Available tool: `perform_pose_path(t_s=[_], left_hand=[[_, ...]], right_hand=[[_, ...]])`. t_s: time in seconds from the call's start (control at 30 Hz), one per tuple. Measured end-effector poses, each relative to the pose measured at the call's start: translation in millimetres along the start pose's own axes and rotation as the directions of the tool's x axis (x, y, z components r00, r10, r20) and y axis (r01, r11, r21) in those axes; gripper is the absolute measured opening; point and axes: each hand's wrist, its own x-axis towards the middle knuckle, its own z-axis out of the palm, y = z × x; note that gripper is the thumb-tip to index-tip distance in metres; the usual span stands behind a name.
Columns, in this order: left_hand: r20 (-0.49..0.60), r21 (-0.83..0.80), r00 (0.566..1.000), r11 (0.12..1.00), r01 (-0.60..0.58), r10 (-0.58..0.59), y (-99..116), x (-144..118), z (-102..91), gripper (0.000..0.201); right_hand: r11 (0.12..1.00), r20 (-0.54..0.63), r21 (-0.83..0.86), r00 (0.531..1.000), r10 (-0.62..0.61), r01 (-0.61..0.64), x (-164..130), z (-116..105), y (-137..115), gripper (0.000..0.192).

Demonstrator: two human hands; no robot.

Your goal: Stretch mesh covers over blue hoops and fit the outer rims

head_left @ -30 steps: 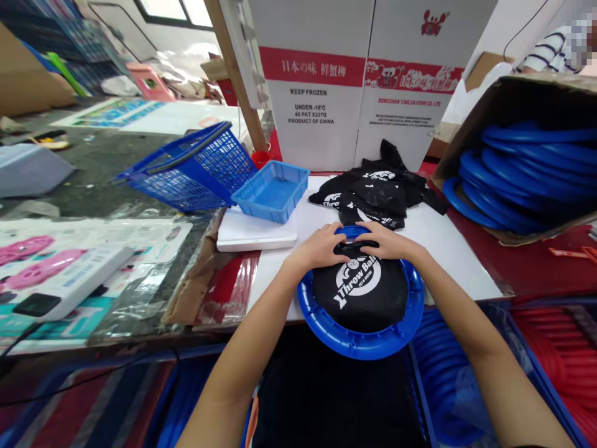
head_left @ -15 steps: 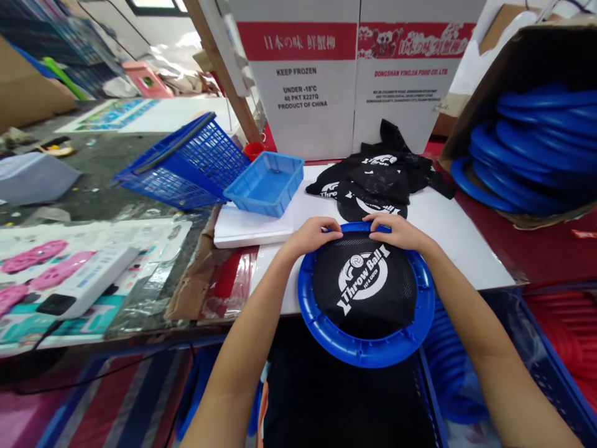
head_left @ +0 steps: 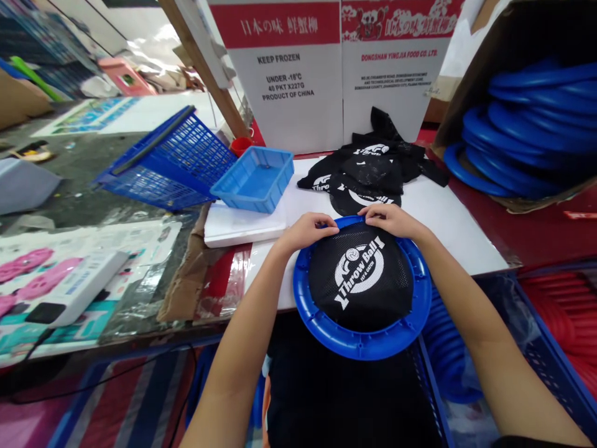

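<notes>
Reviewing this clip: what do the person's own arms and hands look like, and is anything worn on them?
Both forearms are bare from the bottom edge of the picture up to the wrists: no sleeves show. The left hand and right hand wear no gloves, and no watch, bracelet or ring can be seen. The fingers are uncovered, with no tape or markings visible. Nothing is strapped or wired to either arm.
</notes>
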Motion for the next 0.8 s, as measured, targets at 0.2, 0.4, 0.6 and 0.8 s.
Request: perform_pose_path(t_s=[0.2,0.4,0.6,0.8], left_hand=[[-0.033,0.057,0.999,0.998,0.015,-0.013,-1.3,2.7,3.4,0.021],[-0.096,0.005,0.993,0.997,0.074,-0.073,-1.7,3.2,4.2,0.024],[-0.099,-0.015,0.990,0.995,0.097,-0.098,-3.4,4.7,2.8,0.026],[-0.144,-0.045,0.983,0.993,0.106,-0.112,-6.0,7.0,4.9,0.024]], right_hand=[[0.999,0.029,-0.044,1.000,-0.003,0.004,0.9,-2.3,-1.2,0.022],[0.997,0.051,-0.070,0.998,-0.028,0.031,2.3,-2.4,1.1,0.023],[0.995,0.044,-0.094,0.998,-0.035,0.039,2.2,0.0,1.2,0.023],[0.993,0.045,-0.110,0.998,-0.041,0.046,2.6,0.6,1.1,0.024]])
